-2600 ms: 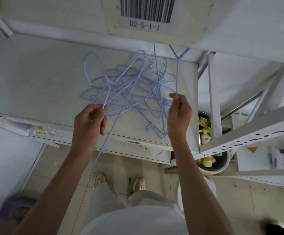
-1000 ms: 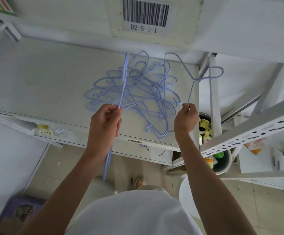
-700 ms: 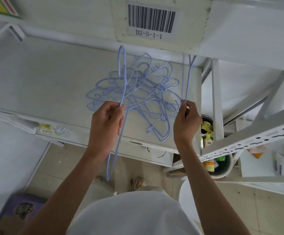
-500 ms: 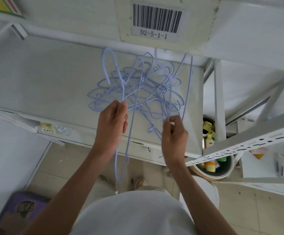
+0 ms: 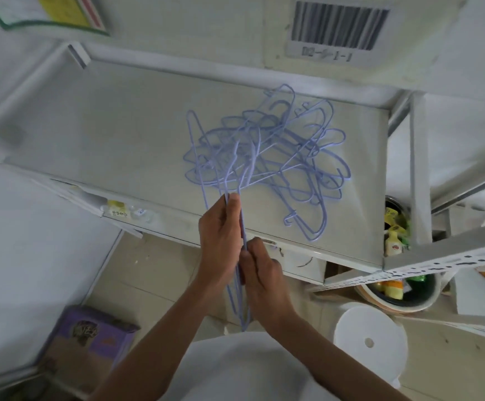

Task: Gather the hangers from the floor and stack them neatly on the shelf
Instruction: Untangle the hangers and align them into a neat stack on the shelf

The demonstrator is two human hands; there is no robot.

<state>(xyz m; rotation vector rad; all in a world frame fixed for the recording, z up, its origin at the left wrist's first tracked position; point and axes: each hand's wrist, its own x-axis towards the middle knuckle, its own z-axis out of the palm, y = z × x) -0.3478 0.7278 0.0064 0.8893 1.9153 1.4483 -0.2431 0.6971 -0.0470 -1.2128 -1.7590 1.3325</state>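
A tangled heap of thin lilac wire hangers (image 5: 302,163) lies on the right half of the white shelf (image 5: 114,134). In front of the shelf edge my left hand (image 5: 221,241) and my right hand (image 5: 260,273) are pressed close together, both pinching a few hangers held together (image 5: 239,296). These held hangers stand on edge: their lower ends hang down between my wrists and their hooks rise over the heap. How many I hold cannot be told.
A barcode label (image 5: 336,27) sits on the shelf board above. A perforated metal upright (image 5: 443,256) crosses at the right, with a basin of bottles (image 5: 394,287) and a white round lid (image 5: 369,340) below it. A purple box (image 5: 88,340) lies on the tiled floor at lower left.
My right hand has swung left and down with its hanger to meet my left hand; the two held hangers are now together. The view has tilted and shifted.
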